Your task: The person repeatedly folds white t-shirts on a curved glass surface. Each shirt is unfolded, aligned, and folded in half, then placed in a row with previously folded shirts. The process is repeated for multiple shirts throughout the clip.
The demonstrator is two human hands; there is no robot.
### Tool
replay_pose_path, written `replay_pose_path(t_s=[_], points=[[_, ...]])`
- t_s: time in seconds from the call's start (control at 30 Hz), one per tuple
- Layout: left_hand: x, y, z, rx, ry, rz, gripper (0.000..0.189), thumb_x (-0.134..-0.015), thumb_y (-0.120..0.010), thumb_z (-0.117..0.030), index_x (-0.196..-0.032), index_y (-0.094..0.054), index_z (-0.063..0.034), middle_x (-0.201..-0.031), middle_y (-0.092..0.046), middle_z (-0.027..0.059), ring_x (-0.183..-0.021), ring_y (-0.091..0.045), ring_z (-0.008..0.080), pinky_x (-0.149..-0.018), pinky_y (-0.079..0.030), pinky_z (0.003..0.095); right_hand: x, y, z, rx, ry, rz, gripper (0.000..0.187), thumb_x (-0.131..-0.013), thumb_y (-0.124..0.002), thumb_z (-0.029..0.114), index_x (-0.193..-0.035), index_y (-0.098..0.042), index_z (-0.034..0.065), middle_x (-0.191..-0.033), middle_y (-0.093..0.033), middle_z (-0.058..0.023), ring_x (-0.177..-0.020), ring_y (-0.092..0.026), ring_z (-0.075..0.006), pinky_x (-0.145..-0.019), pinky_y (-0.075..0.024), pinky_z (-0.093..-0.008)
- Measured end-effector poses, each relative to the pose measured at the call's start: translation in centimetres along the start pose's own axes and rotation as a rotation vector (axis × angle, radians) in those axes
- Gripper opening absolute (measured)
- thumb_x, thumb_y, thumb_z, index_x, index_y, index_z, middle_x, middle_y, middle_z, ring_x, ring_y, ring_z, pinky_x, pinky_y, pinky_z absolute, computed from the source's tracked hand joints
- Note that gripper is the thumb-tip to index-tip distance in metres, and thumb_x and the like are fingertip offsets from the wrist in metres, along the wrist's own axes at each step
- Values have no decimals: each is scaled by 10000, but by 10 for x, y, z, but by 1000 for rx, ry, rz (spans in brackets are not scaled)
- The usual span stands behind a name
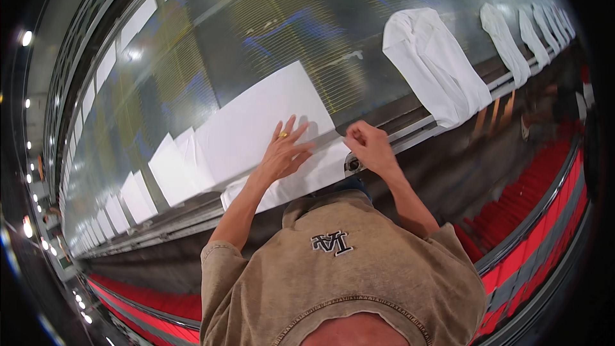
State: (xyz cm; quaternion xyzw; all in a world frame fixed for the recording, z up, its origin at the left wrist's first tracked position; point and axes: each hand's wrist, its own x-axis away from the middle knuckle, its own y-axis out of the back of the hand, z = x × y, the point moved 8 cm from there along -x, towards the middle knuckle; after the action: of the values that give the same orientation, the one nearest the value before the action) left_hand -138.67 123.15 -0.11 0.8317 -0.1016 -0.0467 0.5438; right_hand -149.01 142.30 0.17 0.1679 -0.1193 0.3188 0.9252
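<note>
My left hand [287, 151], with a gold-coloured ring on it, lies with fingers spread on a flat white fabric piece [269, 110]. This piece rests on the long table and its near part hangs over the front edge. At the cloth's right edge is my right hand [370, 146], its fingers curled and slightly blurred. Whether its fingertips pinch the fabric cannot be made out. A loosely folded white cloth [432, 67] lies to the right, draped over the table rail.
The long table [216, 57] has a glossy surface with yellow lines and blue marks. Several white pieces [137, 197] lie along its near edge to the left, more white cloths [504, 43] at right. A metal rail [413, 127] edges it. Red-and-grey material [523, 240] is behind me.
</note>
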Motion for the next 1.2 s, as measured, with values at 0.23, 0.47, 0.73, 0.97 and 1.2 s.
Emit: replay_pose_path(t_s=[0.23,0.47,0.73,0.97,1.2], points=[[227,-24,-27,465,747,-482,233,-941,-693,-117,-757,-662,23,-663,-678,82,-581,-618,145,-549,-468,338,90,-14,-126,-3,-495,353,240,-895,-706,103,-1107,-685,-7,-946,-716,-84,-696,-667,-124,-515,-502,-253],[346,-179,11,1555,1453,-875,416,-945,-627,-82,-1343,-507,-45,-1219,-641,123,-930,-715,277,-744,-621,435,71,-96,-235,-593,-467,65,399,-910,-666,13,-1297,-572,-20,-1134,-671,-124,-961,-700,-266,-693,-596,-389],[329,-155,16,1795,1243,-1087,321,-982,-623,-89,-1287,-544,-30,-1224,-650,121,-1029,-707,330,-779,-610,418,102,-107,-155,-598,-492,233,215,-945,-644,49,-1148,-636,-23,-1048,-698,-137,-945,-708,-216,-763,-587,-309],[298,-20,-10,1642,994,-1159,274,-1022,-578,-102,-1264,-598,26,-1150,-696,113,-991,-715,216,-838,-613,372,93,-53,-12,-215,74,-38,177,-939,-674,16,-1110,-660,-30,-963,-703,-39,-845,-654,-84,-760,-535,-241],[287,25,52,963,1310,-854,336,-975,-638,-143,-1250,-579,41,-1112,-668,117,-806,-731,197,-626,-579,288,4,-52,28,671,307,93,347,-913,-698,281,-1057,-681,-35,-1059,-694,-216,-1000,-639,-446,-857,-511,-508]])
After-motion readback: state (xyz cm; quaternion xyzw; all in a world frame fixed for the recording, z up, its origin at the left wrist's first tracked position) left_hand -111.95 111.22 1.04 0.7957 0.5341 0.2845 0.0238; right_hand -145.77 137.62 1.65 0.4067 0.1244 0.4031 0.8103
